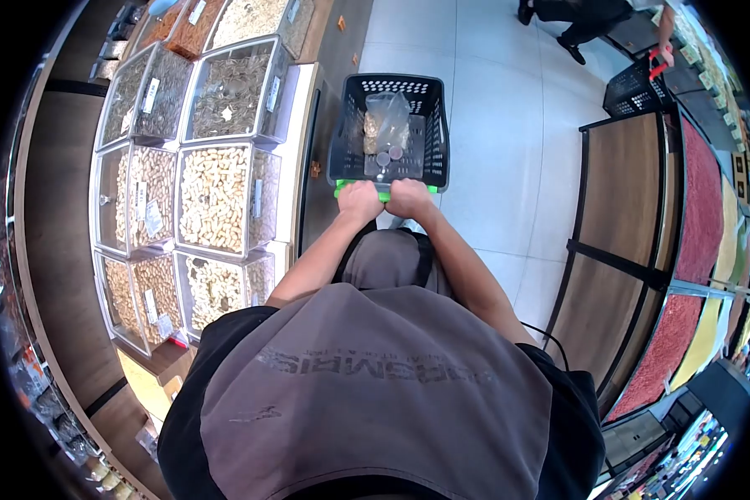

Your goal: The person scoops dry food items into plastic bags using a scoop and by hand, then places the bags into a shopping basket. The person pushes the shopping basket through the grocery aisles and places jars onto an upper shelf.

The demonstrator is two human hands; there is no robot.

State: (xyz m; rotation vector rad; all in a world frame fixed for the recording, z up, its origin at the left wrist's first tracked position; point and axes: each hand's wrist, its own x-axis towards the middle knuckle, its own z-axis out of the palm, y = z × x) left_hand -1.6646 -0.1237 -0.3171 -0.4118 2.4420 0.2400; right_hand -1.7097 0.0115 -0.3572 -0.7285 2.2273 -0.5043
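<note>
Both of my hands are closed around the green handle [384,197] of a black shopping basket [336,137], side by side at its near end. My left hand [361,201] grips the left part of the handle, and my right hand [410,198] grips the right part. Inside the basket lies a clear plastic bag [389,117] with light brown pieces in it. Two small round items [389,156] sit near the basket's close end; what they are cannot be made out.
Clear bins of peanuts [213,197] and other dry goods line the left side. A wooden display stand [621,187] with red goods is on the right. Tiled floor [492,133] runs between. At the upper right, a person [587,18] holds another black basket [633,90] by its red handle.
</note>
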